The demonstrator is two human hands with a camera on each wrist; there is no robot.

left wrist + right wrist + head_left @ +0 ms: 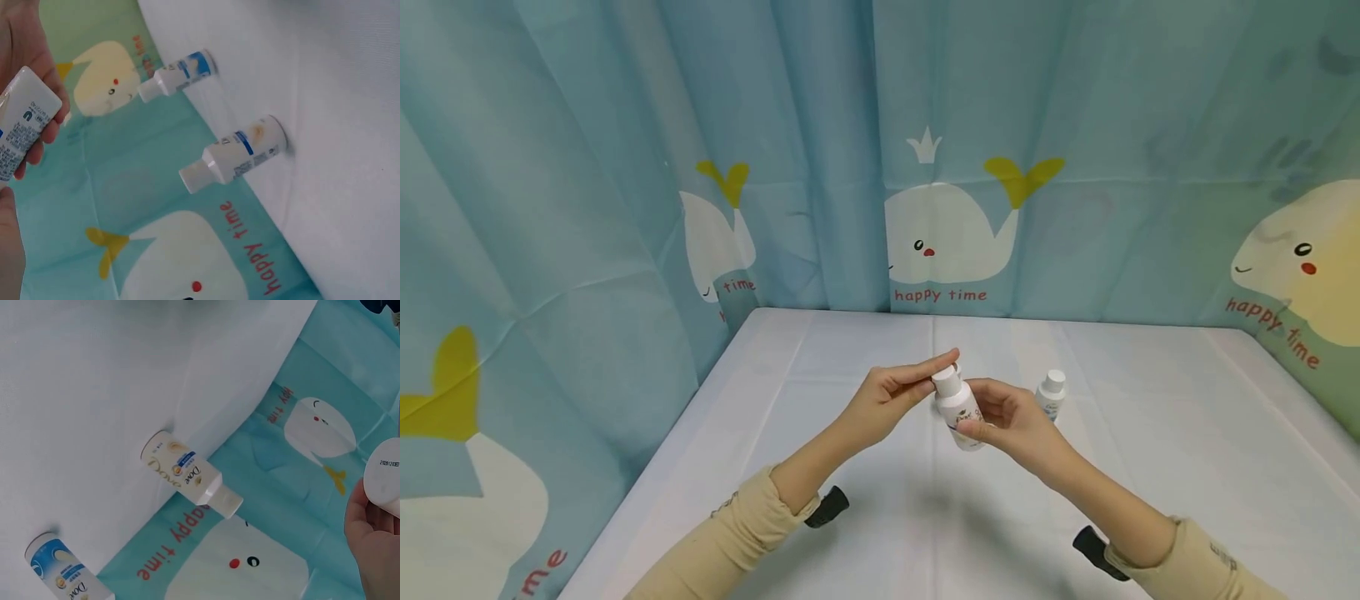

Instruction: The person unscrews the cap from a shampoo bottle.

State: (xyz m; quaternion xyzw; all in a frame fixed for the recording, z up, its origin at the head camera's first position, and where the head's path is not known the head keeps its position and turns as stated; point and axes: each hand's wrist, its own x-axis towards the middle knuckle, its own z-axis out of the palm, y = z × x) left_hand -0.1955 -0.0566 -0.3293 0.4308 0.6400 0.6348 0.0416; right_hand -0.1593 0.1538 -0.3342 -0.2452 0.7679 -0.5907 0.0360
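Note:
My right hand (1021, 425) grips a small white bottle (958, 410) round its body, thumb in front, above the table and tilted cap-up to the left. At its white cap (946, 381) is my left hand (883, 402), fingers stretched straight with one fingertip reaching past the cap. The left wrist view shows the back label and base of this bottle (31, 103). In the right wrist view its round printed base (384, 472) shows above my right fingers, while the left hand is mostly out of frame.
Two more white bottles stand on the white-covered table (820, 383): a blue-labelled Dove bottle (65, 569) and a cream-labelled Dove bottle (181, 465), largely hidden behind the held one in the head view. A blue whale-print curtain (835, 150) encloses the back and left.

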